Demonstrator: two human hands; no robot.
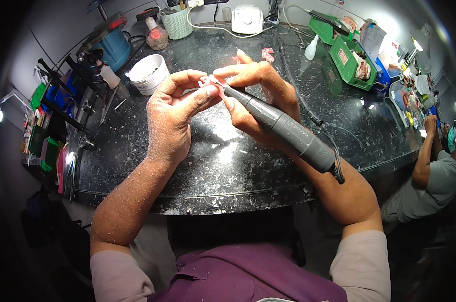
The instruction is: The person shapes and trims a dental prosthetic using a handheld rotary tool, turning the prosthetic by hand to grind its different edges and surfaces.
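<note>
My left hand (173,111), dusted with pale powder, pinches a small pink denture (211,80) above the middle of the bench. Wrapped round a dark grey rotary handpiece (287,132), my right hand (271,83) holds it slanting, with its narrow front end up against the denture. The fingers of both hands nearly meet there and cover much of the denture. Whether the tool's tip touches it, I cannot tell. From the handpiece's rear end a black coiled cord (308,113) runs back across the bench. Another pink denture piece (268,55) lies beyond my right hand.
The black bench top (228,173) is strewn with pale dust. A white tub (148,74) stands left of my hands; a white control box (247,19) sits at the back. Green bins (353,63) holding dental models and a dropper bottle (312,48) are at right. Another person (429,171) sits far right.
</note>
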